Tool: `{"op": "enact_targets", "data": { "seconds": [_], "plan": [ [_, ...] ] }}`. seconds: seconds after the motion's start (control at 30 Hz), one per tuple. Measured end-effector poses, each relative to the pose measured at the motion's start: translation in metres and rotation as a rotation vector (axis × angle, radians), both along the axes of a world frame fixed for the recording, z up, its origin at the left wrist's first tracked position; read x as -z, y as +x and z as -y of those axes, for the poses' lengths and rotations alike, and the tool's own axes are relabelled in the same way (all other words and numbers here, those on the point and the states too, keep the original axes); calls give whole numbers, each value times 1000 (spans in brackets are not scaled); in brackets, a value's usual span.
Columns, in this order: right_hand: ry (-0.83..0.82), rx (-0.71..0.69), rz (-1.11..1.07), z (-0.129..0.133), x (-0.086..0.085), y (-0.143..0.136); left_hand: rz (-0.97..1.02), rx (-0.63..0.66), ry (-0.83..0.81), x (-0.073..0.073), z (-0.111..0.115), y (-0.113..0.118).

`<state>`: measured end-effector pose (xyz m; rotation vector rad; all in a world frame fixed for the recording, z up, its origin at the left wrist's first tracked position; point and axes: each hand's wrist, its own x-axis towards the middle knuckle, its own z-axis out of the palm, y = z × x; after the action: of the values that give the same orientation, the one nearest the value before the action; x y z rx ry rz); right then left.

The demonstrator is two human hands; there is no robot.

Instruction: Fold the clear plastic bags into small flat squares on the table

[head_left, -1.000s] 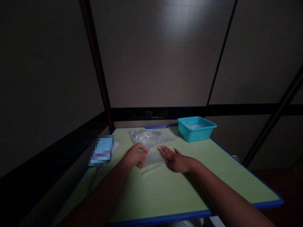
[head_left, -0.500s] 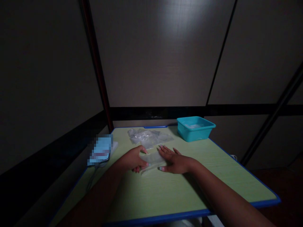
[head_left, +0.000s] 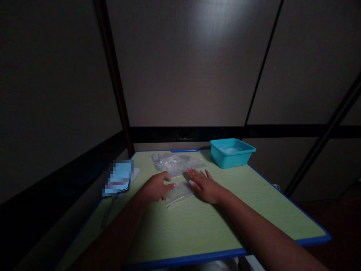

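A small clear plastic bag (head_left: 178, 195) lies flat on the pale green table (head_left: 225, 226). At the bag's left edge is my left hand (head_left: 155, 188), its thumb resting on the plastic and its index finger held apart from the thumb; the other fingers are mostly hidden. My right hand (head_left: 208, 187) lies palm down over the bag's right part, fingers stretched forward. Just beyond my fingertips is a crumpled heap of clear plastic bags (head_left: 170, 162).
A turquoise plastic basin (head_left: 231, 158) with something pale inside stands at the back right. On the left edge sits a phone-like device with a blurred screen (head_left: 120, 176) and a cord or strap (head_left: 108, 214). Panelled walls (head_left: 186, 75) rise behind the table.
My right thumb has moved up and in towards its fingers. My left thumb has shifted up along the bag, leaving its lower left corner more exposed. The heap and basin stay put.
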<state>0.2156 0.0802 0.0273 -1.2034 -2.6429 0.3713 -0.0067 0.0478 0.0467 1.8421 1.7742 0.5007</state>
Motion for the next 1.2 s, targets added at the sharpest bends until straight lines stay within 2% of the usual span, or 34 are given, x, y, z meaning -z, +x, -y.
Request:
{"op": "enact_targets", "data": {
  "seconds": [0.07, 0.13, 0.23, 0.3, 0.47, 0.63, 0.83, 0.97, 1.2],
  "plan": [
    [-16, -23, 17, 0, 2, -1, -110, -51, 136, 1, -2, -1],
    [-35, -48, 27, 0, 2, -2, -218, -74, 340, 2, -2, -1],
    [-58, -79, 44, 1, 1, -2, -324, 43, 520, 6, -1, 4],
    [-68, -92, 57, 2, 1, -1, -380, 150, 512, 11, 1, 8],
    [-85, -118, 84, 1, 0, 0, -445, 300, 317, 26, 3, 10],
    [-84, -113, 127, 1, 0, -1, -445, 325, 250, 29, 2, 9],
    [-75, -108, 145, 4, -2, -2, -461, 275, 373, 26, 3, 22],
    [-81, -104, 156, 7, -4, -2, -450, 349, 400, 28, 6, 32],
    [-94, -114, 139, 6, -4, -1, -485, 423, 311, 35, 11, 33]
  ]
}}
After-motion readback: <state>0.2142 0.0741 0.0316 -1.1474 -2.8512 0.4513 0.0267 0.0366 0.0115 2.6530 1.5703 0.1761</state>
